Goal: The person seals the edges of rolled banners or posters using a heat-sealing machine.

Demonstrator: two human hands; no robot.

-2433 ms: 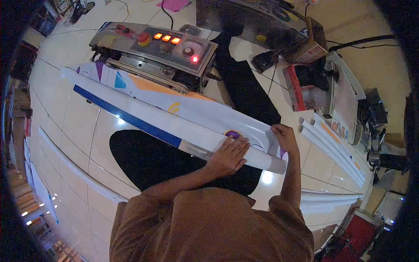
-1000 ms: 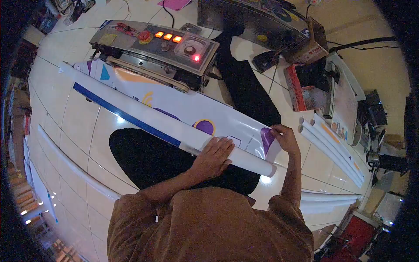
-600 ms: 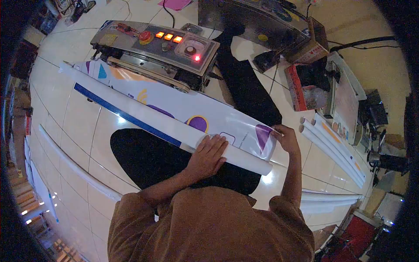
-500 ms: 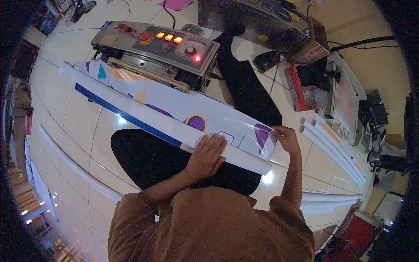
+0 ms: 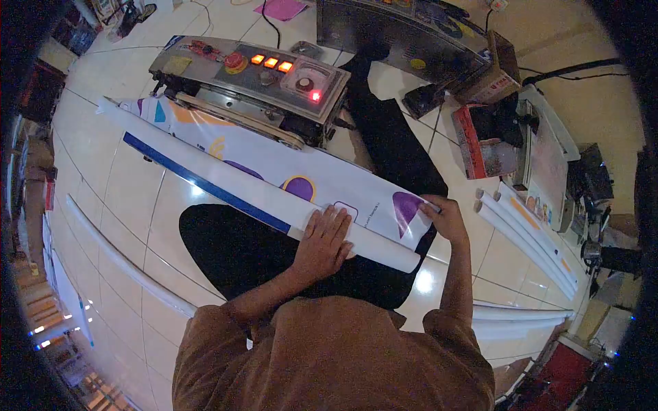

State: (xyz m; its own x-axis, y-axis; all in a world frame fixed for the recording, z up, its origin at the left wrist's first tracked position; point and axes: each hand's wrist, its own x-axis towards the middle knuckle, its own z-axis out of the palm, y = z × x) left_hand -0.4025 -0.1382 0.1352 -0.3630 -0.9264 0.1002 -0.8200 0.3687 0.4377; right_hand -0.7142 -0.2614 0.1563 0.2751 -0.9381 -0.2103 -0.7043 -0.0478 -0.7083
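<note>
A printed banner (image 5: 274, 161), white with purple, orange and teal shapes, lies across my legs, with one long side wound into a white roll (image 5: 226, 179). A dark blue strip (image 5: 205, 183) runs along the near side of the roll. My left hand (image 5: 322, 240) rests on the roll near its right end, fingers stretched out over it. At the banner's right corner, my right hand (image 5: 444, 218) pinches the edge between thumb and fingers. The banner's far edge passes along the front of a sealing machine (image 5: 253, 79) with lit orange buttons and a red light.
Several white rolls (image 5: 528, 240) lie on the tiled floor to the right. Beyond them are a red-and-white box (image 5: 469, 140) and a cardboard box (image 5: 504, 72). A long white strip (image 5: 123, 264) lies at the left. A dark metal case (image 5: 404, 41) stands behind.
My right hand and the banner's right end have shifted slightly left. My left hand stays on the roll. The view has tilted a little.
</note>
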